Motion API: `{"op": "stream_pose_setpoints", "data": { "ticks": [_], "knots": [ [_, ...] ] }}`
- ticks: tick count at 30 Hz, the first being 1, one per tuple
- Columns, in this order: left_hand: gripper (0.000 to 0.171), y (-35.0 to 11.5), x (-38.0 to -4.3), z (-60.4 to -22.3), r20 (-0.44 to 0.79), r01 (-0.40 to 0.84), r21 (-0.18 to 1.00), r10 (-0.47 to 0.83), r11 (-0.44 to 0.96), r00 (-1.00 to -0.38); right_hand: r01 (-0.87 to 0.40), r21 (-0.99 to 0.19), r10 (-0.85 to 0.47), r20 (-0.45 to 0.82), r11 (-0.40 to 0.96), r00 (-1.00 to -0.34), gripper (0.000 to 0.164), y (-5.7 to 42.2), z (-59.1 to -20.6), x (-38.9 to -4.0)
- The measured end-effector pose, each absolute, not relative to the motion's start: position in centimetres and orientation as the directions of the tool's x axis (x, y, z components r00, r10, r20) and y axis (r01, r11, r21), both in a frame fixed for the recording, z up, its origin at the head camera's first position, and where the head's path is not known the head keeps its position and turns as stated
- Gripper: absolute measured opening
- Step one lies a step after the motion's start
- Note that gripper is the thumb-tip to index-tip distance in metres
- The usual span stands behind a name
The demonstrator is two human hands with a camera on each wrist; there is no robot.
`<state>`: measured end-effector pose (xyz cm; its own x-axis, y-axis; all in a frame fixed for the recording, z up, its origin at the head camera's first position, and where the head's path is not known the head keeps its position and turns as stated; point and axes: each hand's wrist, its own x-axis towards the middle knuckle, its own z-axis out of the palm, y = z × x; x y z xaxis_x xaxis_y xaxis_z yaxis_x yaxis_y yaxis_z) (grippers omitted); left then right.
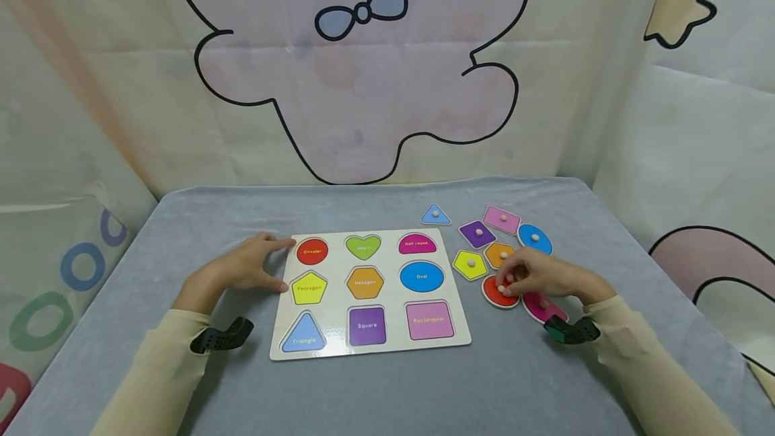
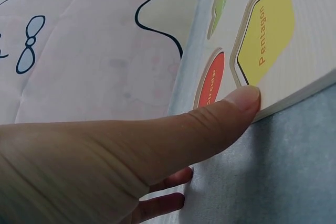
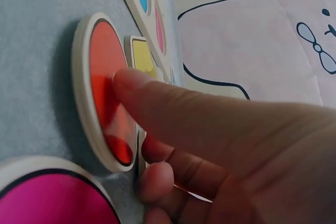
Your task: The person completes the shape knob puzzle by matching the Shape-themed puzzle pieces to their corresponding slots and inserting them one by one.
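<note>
A: Nearest the camera, at the front of the grey table (image 1: 181,221), what were the two hands doing?

B: The left hand (image 1: 242,268) lay flat and relaxed against the left edge of the puzzle board (image 1: 369,295), thumb tip touching the rim beside the yellow "Pentagon" recess (image 2: 265,30); it gripped nothing. The right hand (image 1: 539,276) had its fingers curled onto the red circle piece (image 1: 498,291), seemingly pinching its small white knob; the wrist view showed a fingertip (image 3: 126,80) on the red face (image 3: 107,93), the piece tilted slightly off the cloth.

A: Where did that piece lie?

B: Just right of the board, beside the magenta half-round piece (image 1: 541,307) and in front of the yellow pentagon piece (image 1: 470,264) and the orange hexagon piece (image 1: 499,254).

A: And farther back?

B: The purple square piece (image 1: 477,233), pink rectangle piece (image 1: 501,219), blue oval piece (image 1: 535,239) and blue triangle piece (image 1: 435,215) lay loose; behind them hung a cartoon-printed backdrop (image 1: 363,86).

A: Which step was in hand?

B: Judged from the pose, the pick-up of the red circle. The next move would call for a lift clear of its neighbours and a carry across the board to the "Circular" recess (image 1: 312,251) at the far left, while the left hand steadied the board.
</note>
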<state>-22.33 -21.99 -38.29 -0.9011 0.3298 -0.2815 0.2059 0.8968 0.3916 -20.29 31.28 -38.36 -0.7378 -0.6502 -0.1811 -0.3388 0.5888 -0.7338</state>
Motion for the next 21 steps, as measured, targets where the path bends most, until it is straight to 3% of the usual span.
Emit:
{"op": "stream_pose_setpoints", "data": {
  "ticks": [10, 21],
  "knots": [
    [0.098, -22.13, -22.29, -38.64, -0.270, 0.229, 0.398, 0.352, 0.888, -0.896, -0.282, -0.745, -0.614, -0.209, 0.604, -0.761, 0.008, 31.35, -38.01, -20.35],
    [0.101, -22.50, -22.31, -38.58, -0.272, 0.246, 0.420, 0.380, 0.873, -0.884, -0.288, -0.739, -0.573, -0.158, 0.609, -0.804, 0.011, 30.85, -37.47, -20.72]
  ]
}}
